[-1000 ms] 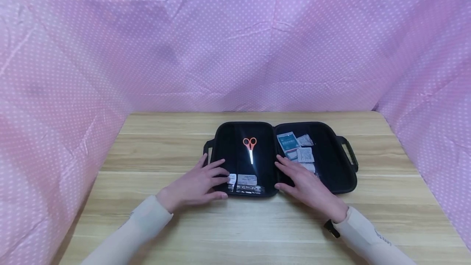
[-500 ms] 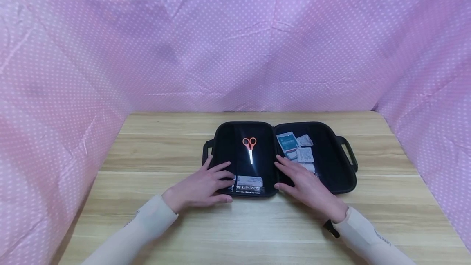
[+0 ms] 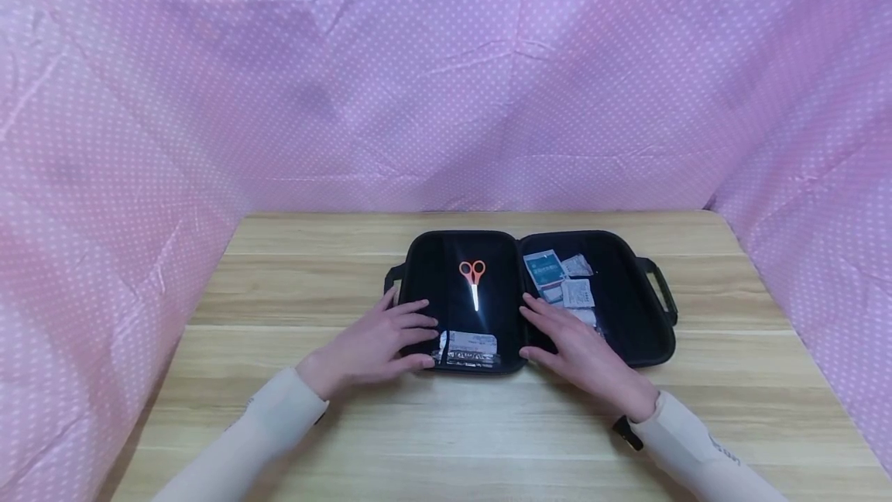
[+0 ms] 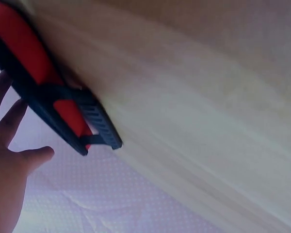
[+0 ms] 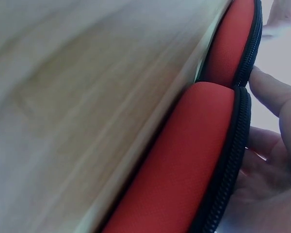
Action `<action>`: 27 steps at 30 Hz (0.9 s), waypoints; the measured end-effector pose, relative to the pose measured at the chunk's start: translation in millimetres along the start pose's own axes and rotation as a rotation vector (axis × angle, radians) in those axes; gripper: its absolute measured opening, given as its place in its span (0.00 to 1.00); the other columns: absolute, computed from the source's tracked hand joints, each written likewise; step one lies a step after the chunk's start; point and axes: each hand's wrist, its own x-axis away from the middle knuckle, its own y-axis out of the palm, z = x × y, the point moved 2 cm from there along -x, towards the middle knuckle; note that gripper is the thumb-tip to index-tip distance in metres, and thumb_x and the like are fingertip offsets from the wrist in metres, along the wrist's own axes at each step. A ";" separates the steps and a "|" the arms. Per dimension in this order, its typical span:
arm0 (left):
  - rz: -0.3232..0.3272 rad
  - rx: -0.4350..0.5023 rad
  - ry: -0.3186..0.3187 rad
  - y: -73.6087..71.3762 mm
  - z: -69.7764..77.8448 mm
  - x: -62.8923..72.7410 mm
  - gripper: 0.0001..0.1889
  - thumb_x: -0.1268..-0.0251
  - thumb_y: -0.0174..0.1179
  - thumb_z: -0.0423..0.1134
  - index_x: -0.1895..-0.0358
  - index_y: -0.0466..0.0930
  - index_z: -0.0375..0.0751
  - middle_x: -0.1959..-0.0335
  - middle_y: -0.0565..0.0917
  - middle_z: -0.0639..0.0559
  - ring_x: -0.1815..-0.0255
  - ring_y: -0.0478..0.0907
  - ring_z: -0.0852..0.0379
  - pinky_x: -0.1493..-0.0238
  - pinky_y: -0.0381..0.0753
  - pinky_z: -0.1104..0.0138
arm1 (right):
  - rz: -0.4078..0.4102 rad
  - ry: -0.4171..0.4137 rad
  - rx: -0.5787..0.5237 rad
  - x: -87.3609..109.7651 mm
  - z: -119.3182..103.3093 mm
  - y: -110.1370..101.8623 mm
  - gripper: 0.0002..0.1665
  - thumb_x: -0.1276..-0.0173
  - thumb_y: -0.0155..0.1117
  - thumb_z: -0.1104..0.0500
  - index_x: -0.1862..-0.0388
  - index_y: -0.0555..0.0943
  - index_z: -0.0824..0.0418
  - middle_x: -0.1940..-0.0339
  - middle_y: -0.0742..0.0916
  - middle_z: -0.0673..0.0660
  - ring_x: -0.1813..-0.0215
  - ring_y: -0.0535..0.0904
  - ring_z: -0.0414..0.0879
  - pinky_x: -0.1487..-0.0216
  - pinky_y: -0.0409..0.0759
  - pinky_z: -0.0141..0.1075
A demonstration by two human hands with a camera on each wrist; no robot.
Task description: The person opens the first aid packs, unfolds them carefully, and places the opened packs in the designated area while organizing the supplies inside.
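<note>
An unzipped case (image 3: 630,331) lies spread flat on the table, black inside and red outside. Scissors (image 3: 475,285) with orange handles lie in its left half, and foil packets (image 3: 470,343) sit along the front of that half. My left hand (image 3: 372,343) reaches over the left half's outer edge, fingers spread, next to those packets. In the left wrist view, its fingers meet the case rim near the black handle (image 4: 101,124). My right hand (image 3: 578,347) rests at the hinge and front of the right half with extended fingers, partly covering packets there. Neither hand grips anything visible.
In the right half lie a blue-green packet (image 3: 546,269) and several white packets (image 3: 578,293). A second handle (image 3: 662,293) sticks out on the right. The wooden table (image 3: 293,269) ends at a pink dotted cloth (image 3: 446,84) on the back and sides.
My left hand shifted right over the packets, then back left. A packet at the case's front left now lies further right and slightly tilted. My right hand has stayed put.
</note>
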 end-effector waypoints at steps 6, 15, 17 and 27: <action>0.036 0.041 -0.061 -7.8 -7.8 -6.4 0.27 0.22 0.54 0.59 0.35 0.83 0.44 0.36 0.84 0.52 0.25 0.71 0.47 0.24 0.56 0.37 | 0.001 -0.005 0.003 -0.2 -0.2 -0.7 0.40 0.30 0.73 0.47 0.25 0.73 0.64 0.20 0.70 0.58 0.22 0.66 0.61 0.28 0.67 0.62; 0.038 0.076 -0.077 -11.2 -16.3 -29.4 0.28 0.22 0.56 0.56 0.28 0.76 0.43 0.28 0.76 0.47 0.22 0.66 0.47 0.22 0.56 0.42 | 0.001 -0.005 -0.005 0.5 -0.6 -0.2 0.40 0.29 0.72 0.47 0.25 0.73 0.63 0.19 0.70 0.58 0.22 0.66 0.61 0.29 0.68 0.62; 0.036 0.099 -0.085 -11.6 -18.5 -35.8 0.29 0.22 0.57 0.55 0.27 0.74 0.43 0.26 0.75 0.46 0.22 0.65 0.47 0.22 0.55 0.43 | 0.002 -0.004 -0.008 0.5 -0.8 -0.1 0.40 0.29 0.72 0.47 0.25 0.73 0.63 0.19 0.70 0.58 0.22 0.66 0.61 0.28 0.68 0.62; 0.006 0.200 -0.135 -12.2 -30.9 -68.3 0.31 0.23 0.59 0.51 0.24 0.70 0.41 0.24 0.72 0.47 0.21 0.63 0.49 0.20 0.54 0.51 | 0.000 0.000 -0.007 -0.3 -0.2 0.3 0.40 0.29 0.72 0.47 0.25 0.73 0.63 0.19 0.70 0.58 0.22 0.67 0.61 0.29 0.68 0.61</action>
